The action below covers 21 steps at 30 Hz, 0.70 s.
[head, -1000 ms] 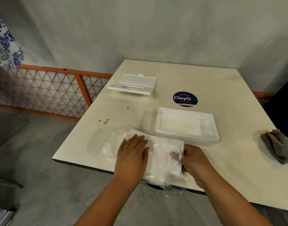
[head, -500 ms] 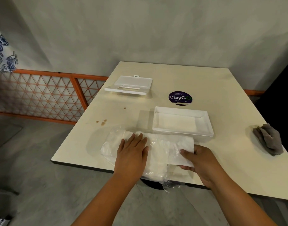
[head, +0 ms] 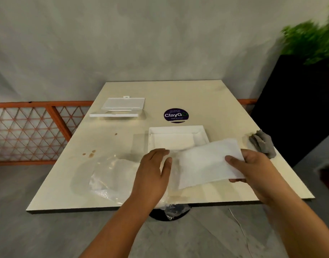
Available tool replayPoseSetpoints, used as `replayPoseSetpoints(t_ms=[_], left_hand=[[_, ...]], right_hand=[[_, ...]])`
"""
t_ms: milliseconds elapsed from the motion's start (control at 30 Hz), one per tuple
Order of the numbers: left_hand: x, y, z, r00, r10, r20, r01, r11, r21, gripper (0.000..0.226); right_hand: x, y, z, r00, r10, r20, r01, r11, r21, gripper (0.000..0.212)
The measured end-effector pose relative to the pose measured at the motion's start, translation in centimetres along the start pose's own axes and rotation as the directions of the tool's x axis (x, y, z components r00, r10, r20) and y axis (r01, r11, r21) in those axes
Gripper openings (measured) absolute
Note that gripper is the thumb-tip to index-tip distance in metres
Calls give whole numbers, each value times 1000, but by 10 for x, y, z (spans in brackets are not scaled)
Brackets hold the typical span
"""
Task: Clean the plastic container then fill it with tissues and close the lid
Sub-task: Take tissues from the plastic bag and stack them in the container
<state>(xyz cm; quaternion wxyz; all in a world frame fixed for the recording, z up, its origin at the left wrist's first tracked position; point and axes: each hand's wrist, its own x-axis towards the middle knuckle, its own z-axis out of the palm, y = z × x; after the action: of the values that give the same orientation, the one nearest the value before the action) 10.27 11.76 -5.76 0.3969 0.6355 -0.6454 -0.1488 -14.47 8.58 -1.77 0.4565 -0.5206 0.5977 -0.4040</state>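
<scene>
A white plastic container point(head: 201, 134) stands open in the middle of the table, with nothing in it. Its lid point(head: 120, 108) lies at the back left. My right hand point(head: 253, 168) pinches a white stack of tissues point(head: 206, 162) by its right end, lifted just in front of the container. My left hand point(head: 152, 174) presses flat on the clear plastic tissue wrapper point(head: 107, 175) near the table's front edge. Part of the wrapper hangs over the edge below my left wrist.
A crumpled grey cloth point(head: 262, 143) lies at the table's right edge. A round purple ClayGo sticker point(head: 175, 114) sits behind the container. Brown stains point(head: 91, 154) mark the table on the left. An orange lattice fence point(head: 29, 131) stands left, a dark planter point(head: 298, 101) right.
My right hand has pulled the tissue stack out of the wrapper and moved it right and up toward the container. My left hand stays pressing the wrapper. The camera has tilted up.
</scene>
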Motion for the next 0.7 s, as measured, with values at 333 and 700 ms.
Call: replayPoseSetpoints(t_ms=[333, 700], left_hand=[[43, 44, 23, 903, -273, 333, 410, 780, -473, 48], [98, 15, 9, 923, -384, 8, 348, 827, -441, 27]], right_hand=[[1, -58, -53, 976, -203, -74, 210, 972, 109, 11], [88, -34, -11, 993, -119, -1, 119, 991, 58, 10]])
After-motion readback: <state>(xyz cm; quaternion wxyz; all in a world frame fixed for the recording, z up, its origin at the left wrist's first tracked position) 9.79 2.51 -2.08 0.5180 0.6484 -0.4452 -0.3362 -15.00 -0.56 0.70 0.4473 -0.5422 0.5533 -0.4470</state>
